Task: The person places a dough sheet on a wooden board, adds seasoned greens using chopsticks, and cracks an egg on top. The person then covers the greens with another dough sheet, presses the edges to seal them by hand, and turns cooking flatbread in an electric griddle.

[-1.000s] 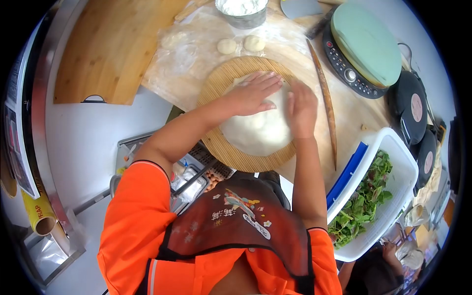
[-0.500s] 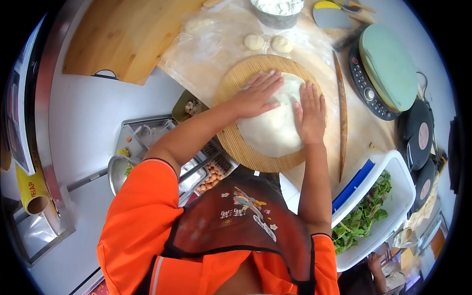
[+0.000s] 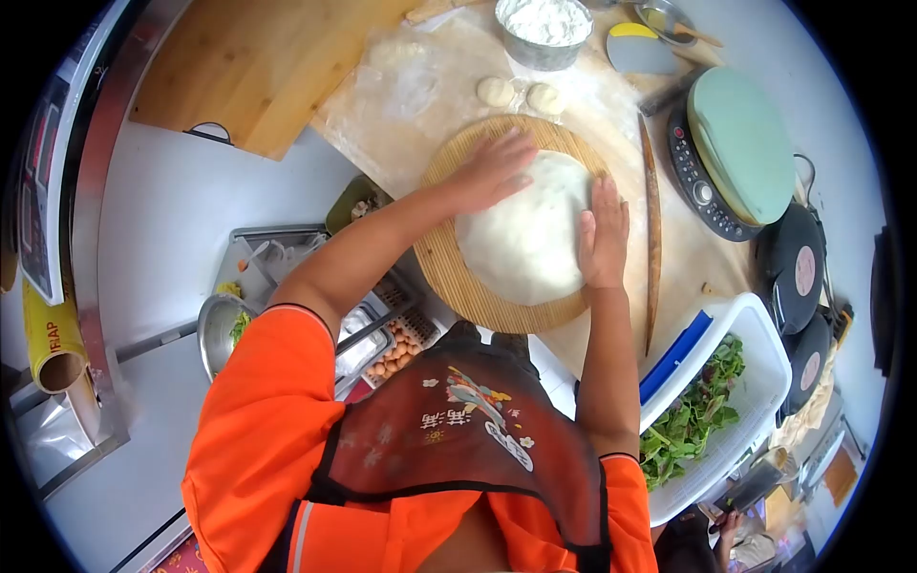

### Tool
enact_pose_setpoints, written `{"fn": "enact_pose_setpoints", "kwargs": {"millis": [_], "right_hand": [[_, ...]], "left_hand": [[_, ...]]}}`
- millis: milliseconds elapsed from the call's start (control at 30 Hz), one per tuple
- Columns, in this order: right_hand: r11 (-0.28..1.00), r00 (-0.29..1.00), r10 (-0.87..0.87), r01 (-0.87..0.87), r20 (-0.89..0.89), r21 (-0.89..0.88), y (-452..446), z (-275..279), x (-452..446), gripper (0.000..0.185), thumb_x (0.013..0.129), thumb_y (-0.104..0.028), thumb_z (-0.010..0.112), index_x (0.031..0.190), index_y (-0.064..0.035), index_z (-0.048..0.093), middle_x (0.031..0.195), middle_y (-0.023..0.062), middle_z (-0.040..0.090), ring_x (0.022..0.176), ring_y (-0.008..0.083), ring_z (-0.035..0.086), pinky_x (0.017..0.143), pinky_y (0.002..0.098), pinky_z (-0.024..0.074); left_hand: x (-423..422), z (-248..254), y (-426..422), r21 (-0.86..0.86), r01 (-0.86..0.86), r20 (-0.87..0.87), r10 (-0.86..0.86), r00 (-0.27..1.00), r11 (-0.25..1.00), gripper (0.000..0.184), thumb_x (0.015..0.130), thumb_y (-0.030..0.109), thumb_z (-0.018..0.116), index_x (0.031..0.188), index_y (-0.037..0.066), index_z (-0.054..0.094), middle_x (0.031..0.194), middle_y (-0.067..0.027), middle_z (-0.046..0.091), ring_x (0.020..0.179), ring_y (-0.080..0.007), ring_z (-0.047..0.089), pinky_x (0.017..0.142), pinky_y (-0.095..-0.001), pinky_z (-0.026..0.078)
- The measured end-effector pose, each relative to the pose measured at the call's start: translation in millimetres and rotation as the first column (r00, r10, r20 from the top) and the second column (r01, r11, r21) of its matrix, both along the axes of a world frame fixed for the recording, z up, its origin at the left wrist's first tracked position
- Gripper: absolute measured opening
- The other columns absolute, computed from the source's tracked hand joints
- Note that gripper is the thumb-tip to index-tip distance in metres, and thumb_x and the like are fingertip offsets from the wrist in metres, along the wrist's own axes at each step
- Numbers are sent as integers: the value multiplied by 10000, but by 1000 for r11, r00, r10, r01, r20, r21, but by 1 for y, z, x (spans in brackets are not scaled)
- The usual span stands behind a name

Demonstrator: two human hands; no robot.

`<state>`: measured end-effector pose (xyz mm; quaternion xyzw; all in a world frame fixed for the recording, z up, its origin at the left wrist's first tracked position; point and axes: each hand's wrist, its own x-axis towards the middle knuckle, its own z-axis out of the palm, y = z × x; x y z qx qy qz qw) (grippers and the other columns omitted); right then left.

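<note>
A round, flat sheet of white dough (image 3: 523,234) lies on a round ridged wooden board (image 3: 441,258). My left hand (image 3: 492,172) is open over the upper left rim of the dough, fingers stretched out and slightly blurred. Along the dough's right edge rests my right hand (image 3: 604,234), also open, fingers pointing away from me and thumb apart. Whether the left palm touches the dough, I cannot tell. Beyond the board sit two small dough balls (image 3: 496,92) on the floured table (image 3: 382,124).
A bowl of flour (image 3: 544,33) stands at the back. To the right are a tapered wooden rolling pin (image 3: 652,239), a green-topped round griddle (image 3: 745,143) and a white tub (image 3: 778,353) of leafy greens. Eggs (image 3: 396,353) sit below the table's left edge. A co-worker's hand (image 3: 729,525) shows lower right.
My left hand has shifted slightly up and left toward the dough's rim. My right hand has moved a little toward its right edge. The whole view has shifted slightly.
</note>
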<state>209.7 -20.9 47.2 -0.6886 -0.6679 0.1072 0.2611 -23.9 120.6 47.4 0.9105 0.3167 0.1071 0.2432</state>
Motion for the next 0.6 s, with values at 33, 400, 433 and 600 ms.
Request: {"fn": "enact_pose_setpoints", "kwargs": {"millis": [33,400,433,600], "right_hand": [[1000,1000,-10,10,-13,2,-3,1,1,570,1022,-374,335,1486,-44,364,1547,161,345,1464,281,265,1204,459,148],[997,992,-76,76,97,8,-9,-3,-3,524,1017,-307,365,1470,-46,392,1530,151,378,1453,275,290,1203,452,170],[997,993,-80,79,87,12,-9,-4,-3,522,1015,-303,368,1466,-42,398,1527,153,382,1452,278,294,1201,453,174],[985,975,-112,135,-192,110,-14,-8,6,519,1013,-305,371,1439,-15,433,1510,170,405,1437,301,321,1193,455,195]], "left_hand": [[7,3,1,-12,-31,8,31,999,999,588,999,395,466,1472,55,382,1567,-132,318,1484,-300,202,1202,-475,107],[56,-1,-14,196,42,-145,-13,989,980,564,1014,465,386,1437,98,447,1551,-75,362,1461,-255,279,1177,-559,139],[59,6,-13,202,47,-168,-13,986,978,577,1015,484,366,1440,101,443,1551,-71,362,1457,-257,287,1176,-561,143],[86,28,-16,51,53,-146,-45,988,997,551,1016,429,402,1416,55,461,1538,-101,378,1458,-256,284,1174,-555,153]]}}
